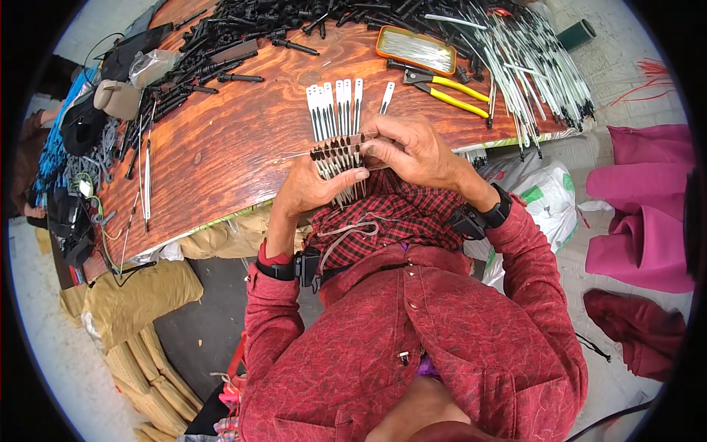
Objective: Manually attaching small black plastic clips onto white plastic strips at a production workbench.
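My left hand (315, 186) grips a fanned bundle of slim black-and-white strips (345, 110) with flat, holed white ends. The strips stand in a row at the near table edge, their white ends pointing away from me. My right hand (418, 153) is closed in a pinch at the right side of the bundle, thumb and forefinger close to its dark middle parts. A thin wire-like line crosses the bundle there, and what the right fingers pinch is too small to make out. One separate strip (387, 96) of the same kind points out just beyond the right hand.
The wooden table (221, 162) carries a heap of black rod-shaped parts (250, 22). Yellow-handled pliers (453, 96) lie beside an orange-rimmed tray (380, 46) of thin white pieces. Long white rods (515, 66) pile up at right. Plastic bags (541, 202) stand below the table edge.
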`<action>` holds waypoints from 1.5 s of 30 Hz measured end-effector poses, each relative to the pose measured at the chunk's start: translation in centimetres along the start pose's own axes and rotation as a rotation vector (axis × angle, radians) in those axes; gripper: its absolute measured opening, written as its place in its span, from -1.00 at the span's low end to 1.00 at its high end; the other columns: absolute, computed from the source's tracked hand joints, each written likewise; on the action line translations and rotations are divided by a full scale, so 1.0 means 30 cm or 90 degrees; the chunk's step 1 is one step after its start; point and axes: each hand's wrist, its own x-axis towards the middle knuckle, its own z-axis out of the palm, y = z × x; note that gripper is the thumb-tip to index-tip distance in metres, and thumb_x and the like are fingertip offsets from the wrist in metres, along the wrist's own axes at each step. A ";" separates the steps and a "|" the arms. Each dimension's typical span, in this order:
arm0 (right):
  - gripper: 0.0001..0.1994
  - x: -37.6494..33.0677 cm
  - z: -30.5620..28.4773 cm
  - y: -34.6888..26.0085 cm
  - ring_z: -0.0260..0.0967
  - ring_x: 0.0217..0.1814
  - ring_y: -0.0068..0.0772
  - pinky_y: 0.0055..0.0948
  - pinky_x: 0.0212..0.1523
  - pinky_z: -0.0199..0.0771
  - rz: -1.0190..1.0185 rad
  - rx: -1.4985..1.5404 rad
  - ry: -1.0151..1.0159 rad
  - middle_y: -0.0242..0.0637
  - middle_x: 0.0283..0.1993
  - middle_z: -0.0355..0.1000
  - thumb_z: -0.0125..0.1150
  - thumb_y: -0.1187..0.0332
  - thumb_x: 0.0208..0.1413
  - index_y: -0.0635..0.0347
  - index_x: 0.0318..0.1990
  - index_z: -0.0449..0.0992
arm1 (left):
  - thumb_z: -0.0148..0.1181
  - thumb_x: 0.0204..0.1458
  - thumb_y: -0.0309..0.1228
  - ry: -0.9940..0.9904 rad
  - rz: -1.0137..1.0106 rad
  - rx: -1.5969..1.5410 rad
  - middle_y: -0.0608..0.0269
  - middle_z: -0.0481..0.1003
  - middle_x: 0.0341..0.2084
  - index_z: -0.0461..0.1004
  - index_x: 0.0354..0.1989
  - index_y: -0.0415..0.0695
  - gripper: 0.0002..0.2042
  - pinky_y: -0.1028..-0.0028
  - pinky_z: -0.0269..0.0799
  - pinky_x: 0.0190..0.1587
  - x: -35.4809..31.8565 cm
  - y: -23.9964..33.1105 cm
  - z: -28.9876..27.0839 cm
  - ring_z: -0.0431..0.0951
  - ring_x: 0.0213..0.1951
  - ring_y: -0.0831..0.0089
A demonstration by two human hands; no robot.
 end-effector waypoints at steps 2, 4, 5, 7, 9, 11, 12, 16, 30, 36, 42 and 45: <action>-0.86 -0.007 0.001 0.005 0.52 -0.46 -0.11 -0.23 -0.44 0.41 0.002 0.002 0.005 -0.14 -0.44 0.52 0.27 0.32 0.23 0.19 -0.20 0.58 | 0.51 0.05 -0.25 -0.006 -0.023 0.020 0.21 0.67 -0.23 0.60 0.04 -0.22 -0.57 0.41 0.55 -0.08 0.000 0.006 -0.005 0.62 -0.19 0.49; -0.87 -0.011 -0.004 0.013 0.53 -0.45 -0.11 -0.23 -0.44 0.42 0.004 -0.019 0.002 -0.14 -0.44 0.53 0.27 0.33 0.22 0.20 -0.20 0.58 | 0.51 0.05 -0.24 -0.008 -0.021 0.035 0.20 0.68 -0.22 0.61 0.03 -0.22 -0.57 0.40 0.55 -0.07 -0.002 0.004 -0.006 0.63 -0.19 0.47; -0.87 -0.015 -0.007 0.016 0.53 -0.45 -0.12 -0.23 -0.44 0.42 0.005 -0.029 0.000 -0.14 -0.43 0.53 0.27 0.34 0.22 0.20 -0.20 0.58 | 0.51 0.06 -0.26 -0.008 -0.007 0.040 0.22 0.66 -0.23 0.60 0.00 -0.22 -0.60 0.39 0.54 -0.09 -0.002 -0.001 -0.004 0.61 -0.20 0.46; -0.87 -0.017 -0.013 0.008 0.53 -0.45 -0.13 -0.24 -0.44 0.42 0.019 -0.023 0.006 -0.14 -0.43 0.53 0.28 0.35 0.21 0.21 -0.20 0.57 | 0.50 0.07 -0.28 -0.007 0.006 0.044 0.23 0.65 -0.22 0.60 -0.03 -0.23 -0.63 0.38 0.53 -0.09 -0.004 -0.005 -0.004 0.59 -0.20 0.44; -0.88 -0.019 -0.022 0.004 0.53 -0.45 -0.13 -0.25 -0.45 0.42 0.016 -0.026 0.010 -0.14 -0.43 0.53 0.28 0.36 0.20 0.21 -0.21 0.57 | 0.49 0.09 -0.27 -0.006 0.002 0.039 0.21 0.65 -0.20 0.61 -0.04 -0.23 -0.64 0.36 0.53 -0.07 -0.005 -0.003 -0.005 0.61 -0.19 0.41; -0.88 -0.022 -0.033 0.006 0.53 -0.45 -0.13 -0.27 -0.45 0.42 -0.005 -0.040 0.012 -0.14 -0.44 0.52 0.28 0.36 0.21 0.21 -0.21 0.56 | 0.48 0.10 -0.27 0.005 0.012 0.034 0.21 0.65 -0.19 0.62 -0.05 -0.22 -0.66 0.36 0.53 -0.06 -0.005 0.004 0.001 0.61 -0.17 0.39; -0.88 -0.025 -0.036 0.009 0.52 -0.46 -0.16 -0.28 -0.45 0.42 -0.005 -0.043 0.015 -0.15 -0.45 0.52 0.28 0.37 0.21 0.21 -0.21 0.56 | 0.47 0.10 -0.27 0.010 0.018 0.032 0.20 0.65 -0.18 0.62 -0.06 -0.22 -0.66 0.36 0.53 -0.05 -0.004 0.007 0.003 0.61 -0.17 0.39; -0.89 -0.037 -0.046 0.002 0.48 -0.49 -0.29 -0.32 -0.45 0.41 0.026 -0.012 0.028 -0.19 -0.49 0.49 0.28 0.38 0.22 0.21 -0.23 0.54 | 0.46 0.11 -0.29 0.002 0.050 0.053 0.20 0.65 -0.17 0.62 -0.07 -0.21 -0.69 0.37 0.53 -0.04 0.006 0.009 0.003 0.61 -0.15 0.40; -0.82 -0.078 0.054 0.055 0.58 -0.28 -0.35 -0.30 -0.19 0.54 0.006 0.098 -0.004 -0.23 -0.31 0.58 0.22 0.27 0.28 0.19 -0.15 0.58 | 0.46 0.01 -0.37 -0.008 -0.044 0.153 0.17 0.69 -0.24 0.63 -0.02 -0.22 -0.64 0.40 0.57 -0.09 -0.001 -0.027 0.000 0.67 -0.19 0.46; -0.80 -0.077 0.042 0.029 0.53 -0.46 -0.27 -0.24 -0.34 0.52 -0.044 0.084 -0.042 -0.20 -0.48 0.54 0.32 0.29 0.23 0.17 -0.07 0.62 | 0.42 0.04 -0.44 0.007 0.011 -0.005 0.17 0.68 -0.20 0.62 -0.03 -0.29 -0.68 0.41 0.56 -0.06 0.001 -0.045 -0.002 0.66 -0.16 0.46; -0.87 -0.128 -0.070 -0.046 0.55 -0.40 -0.06 -0.18 -0.43 0.48 -0.044 -0.155 0.003 -0.18 -0.37 0.55 0.25 0.32 0.25 0.11 -0.14 0.61 | 0.30 0.16 -0.47 -0.032 -0.003 0.011 0.23 0.69 -0.30 0.65 -0.17 -0.26 -0.86 0.37 0.54 0.04 0.016 0.006 0.010 0.65 -0.21 0.48; -0.92 -0.199 -0.189 -0.069 0.53 -0.44 -0.07 -0.20 -0.45 0.47 -0.010 -0.255 0.037 -0.18 -0.41 0.51 0.23 0.36 0.26 0.15 -0.23 0.55 | 0.28 0.17 -0.44 -0.038 0.034 -0.020 0.27 0.68 -0.37 0.63 -0.25 -0.24 -0.88 0.28 0.46 0.23 0.033 0.015 0.023 0.67 -0.23 0.48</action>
